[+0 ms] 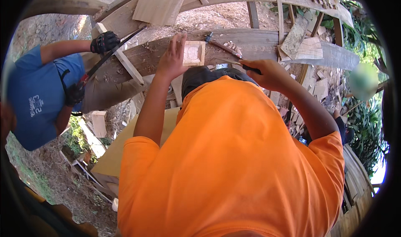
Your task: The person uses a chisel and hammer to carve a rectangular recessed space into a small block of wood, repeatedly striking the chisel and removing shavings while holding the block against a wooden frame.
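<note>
On the weathered plank (pixel 234 43) ahead of you, your left hand (pixel 172 58) lies fingers-up against the near-left edge of a small square wood block (pixel 194 53), steadying it flat; a round outline is drawn on its pale face. Your right hand (pixel 270 73) is closed around the dark handle of a slim tool (pixel 234 63), whose blade reaches leftward and a little away from you toward the block's lower right corner; whether the tip touches the wood you cannot tell. The tool's long axis runs nearly along the plank, tip to the left, handle in your fist at the right. Your two hands sit well apart, with the block between them. Open plank surface stretches to the right of the block, though wood chips (pixel 232 47) and a thin curved stick (pixel 223 47) lie just beyond it. Farther right, flat offcuts (pixel 307 48) pile on the plank. To your left, a person in a blue shirt (pixel 33 99) wears black gloves (pixel 104 41) and holds a long dark blade (pixel 110 53) slanting across a pale batten (pixel 121 57), close to your left elbow's side. Another flat board (pixel 158 8) rests on the beam beyond.
</note>
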Available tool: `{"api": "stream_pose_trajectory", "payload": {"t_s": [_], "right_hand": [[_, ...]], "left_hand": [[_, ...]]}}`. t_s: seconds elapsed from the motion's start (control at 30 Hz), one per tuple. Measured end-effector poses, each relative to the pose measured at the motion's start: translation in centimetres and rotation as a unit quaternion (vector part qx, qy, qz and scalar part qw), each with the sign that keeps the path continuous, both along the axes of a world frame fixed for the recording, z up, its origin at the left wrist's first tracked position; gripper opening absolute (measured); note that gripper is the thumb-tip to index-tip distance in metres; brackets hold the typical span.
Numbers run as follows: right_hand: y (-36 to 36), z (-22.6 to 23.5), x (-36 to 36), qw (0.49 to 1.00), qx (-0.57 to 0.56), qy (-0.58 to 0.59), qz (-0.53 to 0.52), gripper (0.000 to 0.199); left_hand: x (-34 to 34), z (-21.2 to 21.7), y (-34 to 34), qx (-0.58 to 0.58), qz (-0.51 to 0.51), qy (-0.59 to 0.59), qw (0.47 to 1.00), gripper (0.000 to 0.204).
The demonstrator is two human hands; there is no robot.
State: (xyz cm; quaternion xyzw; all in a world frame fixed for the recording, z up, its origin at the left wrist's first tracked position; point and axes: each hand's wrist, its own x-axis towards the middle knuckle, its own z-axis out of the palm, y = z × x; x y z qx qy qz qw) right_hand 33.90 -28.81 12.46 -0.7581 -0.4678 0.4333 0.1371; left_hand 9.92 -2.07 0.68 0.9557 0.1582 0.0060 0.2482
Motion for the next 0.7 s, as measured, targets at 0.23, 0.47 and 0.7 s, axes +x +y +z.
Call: {"api": "stream_pose_trajectory", "payload": {"t_s": [0.23,0.47,0.7], "right_hand": [[5.6,-2.3,1.1,0.991,0.040,-0.045,0.117,0.036],[6.4,-4.3,1.1,0.990,0.000,-0.057,0.130,0.040],[7.0,-4.2,1.2,0.987,-0.050,-0.050,0.143,0.046]], "left_hand": [[-1.2,-0.6,-1.0,0.043,-0.008,-0.035,0.998,0.111],[-0.7,-0.6,-1.4,-0.005,0.031,-0.002,1.000,0.113],[-0.7,-2.2,-1.5,-0.058,0.115,-0.027,0.991,0.132]]}}
